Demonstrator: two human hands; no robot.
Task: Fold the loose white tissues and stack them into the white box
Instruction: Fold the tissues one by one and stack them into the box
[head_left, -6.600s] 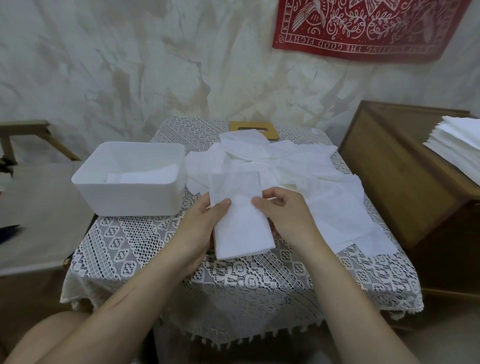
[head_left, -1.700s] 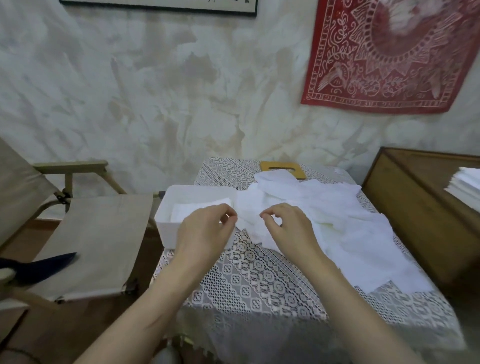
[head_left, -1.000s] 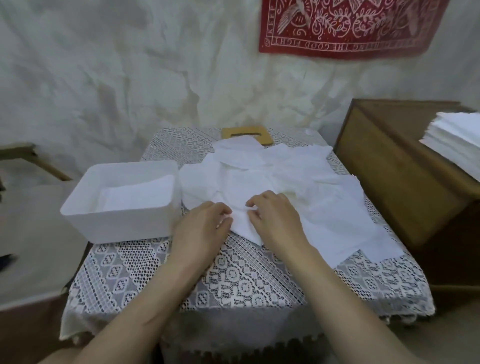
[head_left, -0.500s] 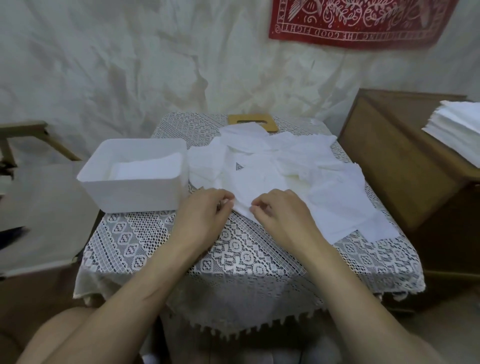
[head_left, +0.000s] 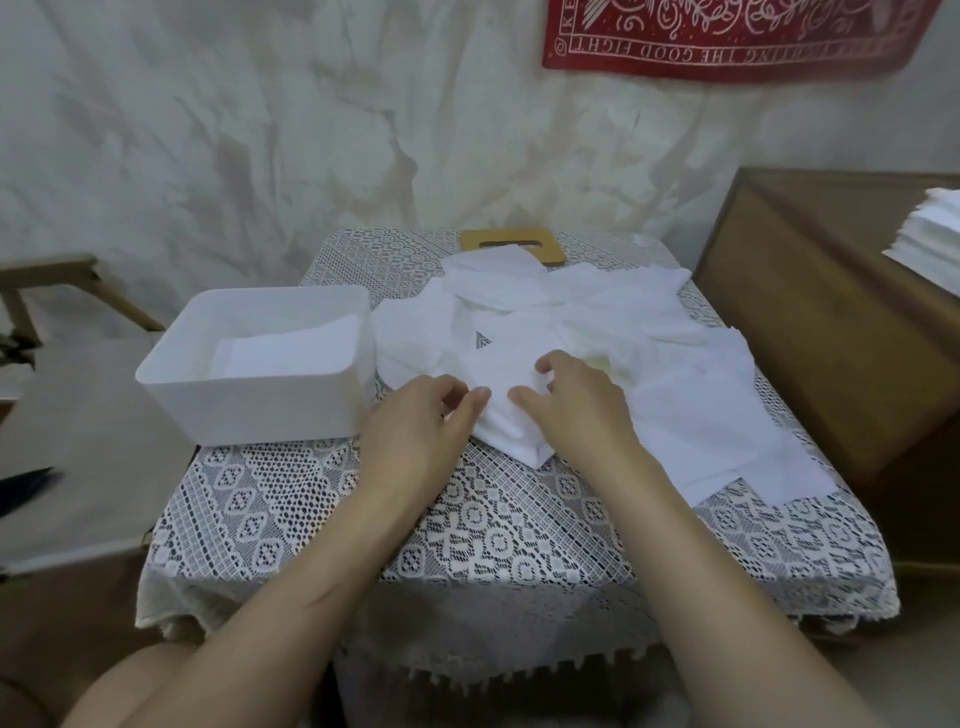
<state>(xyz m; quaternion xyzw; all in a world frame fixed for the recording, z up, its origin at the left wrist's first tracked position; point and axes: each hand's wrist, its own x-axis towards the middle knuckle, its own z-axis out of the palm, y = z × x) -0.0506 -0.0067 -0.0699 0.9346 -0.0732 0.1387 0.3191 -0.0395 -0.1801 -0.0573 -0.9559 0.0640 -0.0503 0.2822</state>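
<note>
Your left hand (head_left: 415, 421): thumb and forefinger pinch the near edge of a thin white paper tissue (head_left: 501, 374). Your right hand (head_left: 576, 410): curled fingers grip it. Tissue is creased and lies at the front of the loose white tissue pile (head_left: 675, 338), just right of the white plastic box (head_left: 249, 410). Red wall cloth (head_left: 727, 41) reads, inverted, "THE GOOD FIGHT".

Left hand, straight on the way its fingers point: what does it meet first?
The loose tissue: the left hand pinches its near edge. Just past that, probably the right hand, whose fingers lie close by on the same sheet, though depth is unclear.
</note>
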